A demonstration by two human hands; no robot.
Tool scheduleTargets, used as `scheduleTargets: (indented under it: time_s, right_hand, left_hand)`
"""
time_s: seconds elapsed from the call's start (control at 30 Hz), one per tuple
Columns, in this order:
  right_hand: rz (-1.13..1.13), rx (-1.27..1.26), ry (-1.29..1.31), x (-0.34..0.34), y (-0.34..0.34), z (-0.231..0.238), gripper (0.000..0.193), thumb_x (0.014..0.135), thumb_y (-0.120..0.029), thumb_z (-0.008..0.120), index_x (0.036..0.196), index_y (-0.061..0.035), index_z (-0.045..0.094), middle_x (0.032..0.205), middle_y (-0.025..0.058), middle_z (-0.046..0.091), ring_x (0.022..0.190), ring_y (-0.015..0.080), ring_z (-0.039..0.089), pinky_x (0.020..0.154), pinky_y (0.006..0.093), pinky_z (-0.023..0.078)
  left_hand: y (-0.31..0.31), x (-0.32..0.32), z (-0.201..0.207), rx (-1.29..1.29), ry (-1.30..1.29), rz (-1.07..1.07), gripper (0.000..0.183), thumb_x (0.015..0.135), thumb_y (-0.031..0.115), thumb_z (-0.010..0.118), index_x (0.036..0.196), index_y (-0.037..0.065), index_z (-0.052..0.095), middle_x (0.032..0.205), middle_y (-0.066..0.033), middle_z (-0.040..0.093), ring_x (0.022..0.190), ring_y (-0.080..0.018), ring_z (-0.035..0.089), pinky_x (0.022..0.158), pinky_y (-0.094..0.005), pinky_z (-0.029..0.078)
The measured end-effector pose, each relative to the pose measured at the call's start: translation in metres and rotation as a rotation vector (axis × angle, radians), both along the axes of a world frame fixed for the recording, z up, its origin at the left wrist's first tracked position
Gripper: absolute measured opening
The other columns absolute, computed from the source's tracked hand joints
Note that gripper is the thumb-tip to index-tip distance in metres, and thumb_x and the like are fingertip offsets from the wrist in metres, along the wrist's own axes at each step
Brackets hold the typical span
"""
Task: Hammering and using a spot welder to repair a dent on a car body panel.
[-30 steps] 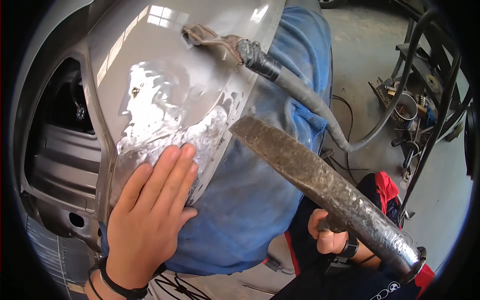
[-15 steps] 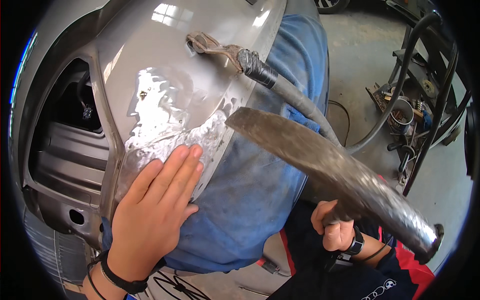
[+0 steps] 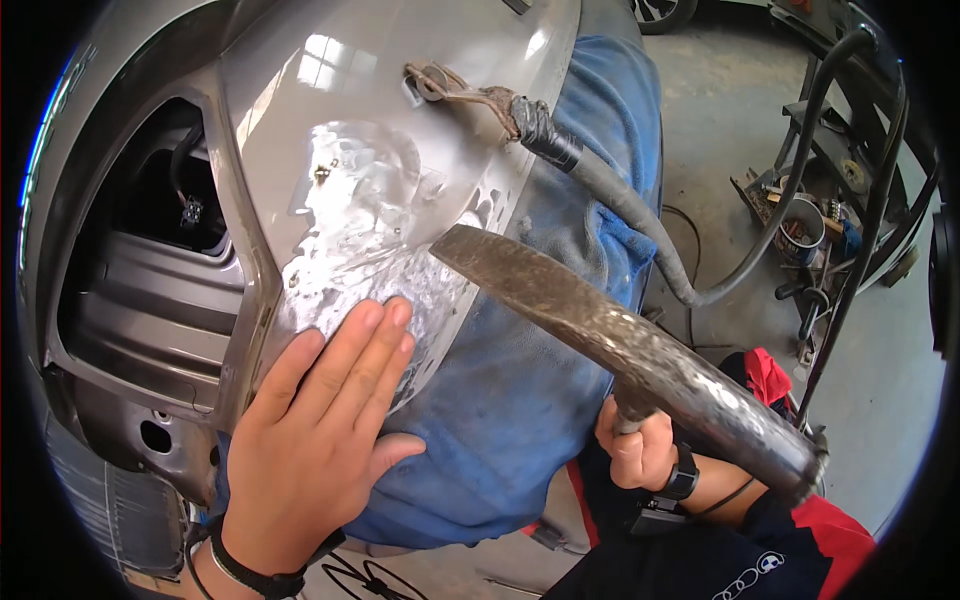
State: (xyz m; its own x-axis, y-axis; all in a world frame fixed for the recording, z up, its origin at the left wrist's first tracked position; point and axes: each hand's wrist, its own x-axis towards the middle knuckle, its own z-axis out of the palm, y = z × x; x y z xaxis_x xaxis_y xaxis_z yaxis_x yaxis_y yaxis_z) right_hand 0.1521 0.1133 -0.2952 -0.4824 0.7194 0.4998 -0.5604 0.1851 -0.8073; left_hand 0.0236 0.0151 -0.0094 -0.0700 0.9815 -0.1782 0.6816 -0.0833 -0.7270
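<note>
My left hand (image 3: 315, 425) lies flat, fingers stretched and thumb out, on the lower part of a shiny bare-metal patch (image 3: 345, 235). The patch is uneven and dented, set in a grey-beige car body panel (image 3: 400, 50). In my right hand (image 3: 637, 448) is the handle of a heavy body hammer (image 3: 620, 330), its fingers wrapped round it. The hammer's long dark steel head is raised over the blue cloth. Its flat, wedge-like end points at the patch's right edge, and I cannot tell whether it touches.
A thick grey cable (image 3: 615, 200) with a taped, rusty clamp (image 3: 465, 92) rests across the panel. Blue cloth (image 3: 490, 400) drapes beside it. Left is a lamp-shaped opening (image 3: 190, 215) with a dangling connector. A metal bucket (image 3: 800, 232) and tools stand on the right.
The hammer and my right hand have shifted left, the hammer's head a little nearer the patch. My left thumb has spread outward. The car panel sits slightly further right in view.
</note>
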Motion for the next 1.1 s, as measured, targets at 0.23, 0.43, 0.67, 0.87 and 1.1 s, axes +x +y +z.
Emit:
scheduleTargets:
  time_s: [0.23, 0.43, 0.67, 0.87, 1.1]
  right_hand:
    - [-0.032, 0.085, -0.037, -0.002, -0.003, -0.002, 0.045, 0.097, -0.036, 0.038, 0.063, -0.0068, 0.046, 0.059, 0.0029, 0.047, 0.05, 0.0154, 0.044, 0.048, 0.0294, 0.033]
    - [0.147, -0.181, -0.266, 0.011, -0.008, 0.016, 0.045, 0.096, -0.036, 0.038, 0.063, -0.0069, 0.045, 0.055, 0.0028, 0.046, 0.049, 0.0144, 0.044, 0.048, 0.0291, 0.033]
    - [-0.168, 0.221, -0.038, -0.006, -0.006, 0.007, 0.044, 0.096, -0.033, 0.038, 0.063, -0.0062, 0.046, 0.059, 0.0031, 0.046, 0.052, 0.0153, 0.044, 0.049, 0.0296, 0.034]
    - [-0.11, 0.133, -0.066, -0.002, -0.006, 0.001, 0.041, 0.097, -0.035, 0.039, 0.074, -0.0036, 0.05, 0.063, 0.0053, 0.048, 0.054, 0.0171, 0.046, 0.051, 0.0309, 0.036]
    - [-0.038, 0.143, 0.032, 0.008, -0.009, -0.008, 0.026, 0.086, -0.013, 0.034, 0.063, -0.006, 0.042, 0.056, 0.0039, 0.047, 0.047, 0.011, 0.041, 0.044, 0.0253, 0.032]
  left_hand:
    - [-0.023, -0.008, -0.001, 0.022, 0.083, -0.024, 0.065, 0.083, 0.05, 0.053, 0.13, 0.004, 0.056, 0.143, -0.0067, 0.049, 0.138, -0.022, 0.038, 0.114, -0.0399, 0.023]
    - [-0.023, -0.005, 0.0, 0.006, 0.04, -0.02, 0.061, 0.083, 0.047, 0.053, 0.129, 0.007, 0.058, 0.142, -0.0049, 0.051, 0.137, -0.0208, 0.039, 0.115, -0.0394, 0.023]
    - [-0.022, -0.003, 0.001, -0.009, -0.003, -0.013, 0.06, 0.082, 0.045, 0.057, 0.128, 0.006, 0.058, 0.141, -0.0053, 0.051, 0.136, -0.0208, 0.04, 0.114, -0.0384, 0.024]
    - [-0.022, 0.001, 0.001, -0.037, -0.034, 0.013, 0.06, 0.082, 0.044, 0.057, 0.128, 0.004, 0.058, 0.141, -0.0069, 0.051, 0.136, -0.0215, 0.04, 0.114, -0.0383, 0.025]
    - [-0.024, 0.003, -0.006, -0.012, -0.025, 0.029, 0.063, 0.081, 0.045, 0.058, 0.129, 0.004, 0.057, 0.143, -0.0063, 0.049, 0.138, -0.0211, 0.038, 0.114, -0.0376, 0.024]
